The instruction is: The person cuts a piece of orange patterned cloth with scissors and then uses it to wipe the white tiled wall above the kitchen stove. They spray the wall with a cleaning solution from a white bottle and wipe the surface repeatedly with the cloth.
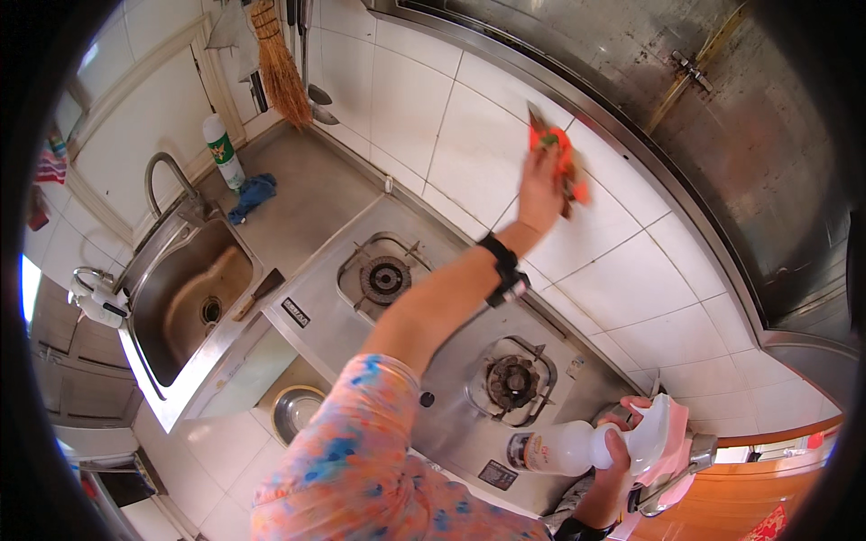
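Observation:
My left hand (541,179) presses a crumpled red-and-green cloth (561,155) against the white wall tiles (473,142) above the gas stove; hand and cloth are blurred. At the lower right, my right hand (619,439) grips a white plastic spray bottle (558,448) by its neck, holding it tilted on its side over the stove's right end. Under my left forearm lies the steel stove top (446,412), with a left burner (385,277) and a right burner (514,382). Pink cloth or paper (670,453) shows behind the spray head.
A steel sink (196,304) is at left, with a cleaver-like tool (257,295) on its edge. An aerosol can (224,152) and a blue cloth (254,196) stand and lie on the counter. A straw brush (277,64) and ladles hang above. The range hood (676,135) overhangs the wall.

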### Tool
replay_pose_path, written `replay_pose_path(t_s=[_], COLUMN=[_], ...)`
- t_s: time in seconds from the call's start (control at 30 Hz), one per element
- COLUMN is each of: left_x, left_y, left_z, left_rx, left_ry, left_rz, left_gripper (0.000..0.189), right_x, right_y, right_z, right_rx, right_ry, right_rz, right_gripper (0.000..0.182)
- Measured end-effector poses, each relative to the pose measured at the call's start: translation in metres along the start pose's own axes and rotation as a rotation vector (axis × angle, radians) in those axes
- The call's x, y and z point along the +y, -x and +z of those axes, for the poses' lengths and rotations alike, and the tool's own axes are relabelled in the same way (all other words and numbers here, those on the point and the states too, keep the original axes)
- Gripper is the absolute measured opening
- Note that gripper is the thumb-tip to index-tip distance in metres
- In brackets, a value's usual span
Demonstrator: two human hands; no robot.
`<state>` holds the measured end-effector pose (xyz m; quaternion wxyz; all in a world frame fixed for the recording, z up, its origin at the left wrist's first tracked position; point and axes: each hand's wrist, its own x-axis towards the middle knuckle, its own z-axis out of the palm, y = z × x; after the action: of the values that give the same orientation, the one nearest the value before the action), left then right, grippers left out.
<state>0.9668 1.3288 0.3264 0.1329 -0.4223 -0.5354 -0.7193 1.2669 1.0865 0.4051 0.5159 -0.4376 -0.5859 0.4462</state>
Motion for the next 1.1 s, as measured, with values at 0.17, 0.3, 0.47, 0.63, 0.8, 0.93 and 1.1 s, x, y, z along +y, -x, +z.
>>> replay_pose_path(t_s=[0.17, 0.3, 0.47, 0.63, 0.8, 0.93, 1.1], left_x=[-0.028, 0.014, 0.064, -0.011, -0.023, 0.029, 0.006], left_y=[-0.125, -0.077, 0.026, -0.002, 0.045, 0.162, 0.196], left_z=[-0.055, 0.006, 0.038, 0.001, 0.009, 0.056, 0.057], left_rx=[0.348, 0.407, -0.086, 0.155, 0.281, -0.163, -0.204], left_ry=[-0.032, -0.014, 0.081, 0.035, -0.124, -0.028, 0.028], left_rz=[-0.499, -0.216, 0.112, -0.109, -0.296, -0.178, -0.487], left_gripper=[0.016, 0.037, 0.029, 0.016, 0.012, 0.018, 0.022], right_x=[-0.010, -0.001, 0.015, 0.014, 0.027, 0.024, 0.033], right_y=[-0.002, -0.006, -0.006, -0.007, -0.007, 0.001, -0.001], right_z=[0.001, -0.005, -0.001, -0.014, -0.033, -0.026, -0.053], right_rx=[0.068, 0.054, 0.002, 0.058, 0.111, 0.197, 0.265], right_ry=[-0.157, -0.163, -0.062, -0.140, -0.059, -0.026, 0.035], right_rz=[-0.080, -0.050, -0.016, 0.001, 0.014, 0.106, 0.050], right_gripper=[0.067, 0.067, 0.065, 0.066, 0.063, 0.068, 0.069])
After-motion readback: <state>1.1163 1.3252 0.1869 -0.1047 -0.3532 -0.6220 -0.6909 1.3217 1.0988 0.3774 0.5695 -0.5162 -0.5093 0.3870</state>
